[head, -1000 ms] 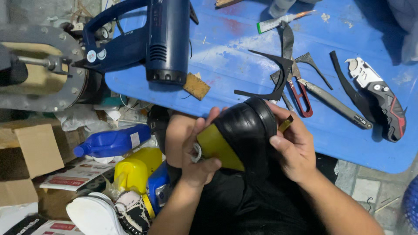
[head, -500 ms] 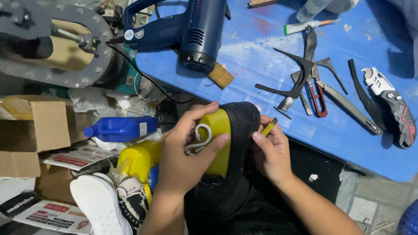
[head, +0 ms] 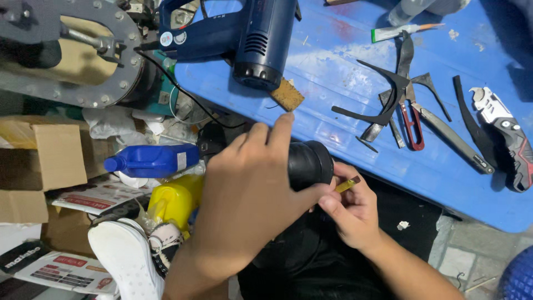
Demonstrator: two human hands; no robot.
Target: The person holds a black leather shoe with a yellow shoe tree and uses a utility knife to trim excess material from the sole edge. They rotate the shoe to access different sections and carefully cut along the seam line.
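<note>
The blue tabletop (head: 344, 72) fills the 1 o'clock area. Below its edge, the left hand (head: 250, 189) is closed around a black shoe (head: 308, 164). At 3 o'clock from the shoe, the right hand (head: 350, 214) pinches a small yellow tool (head: 347, 184).

We see a blue heat gun (head: 252, 39) on the blue table (head: 333, 83), near pliers (head: 411, 111). A blue bottle (head: 150, 160) lies below (beside cardboard boxes (head: 44, 161)).

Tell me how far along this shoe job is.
Done: black strips lie cut on the blue table beside the pliers and knife. In hand: the left hand holds the black shoe; the right hand pinches a small yellow stick at its edge. Left: the strips are unattached.
</note>
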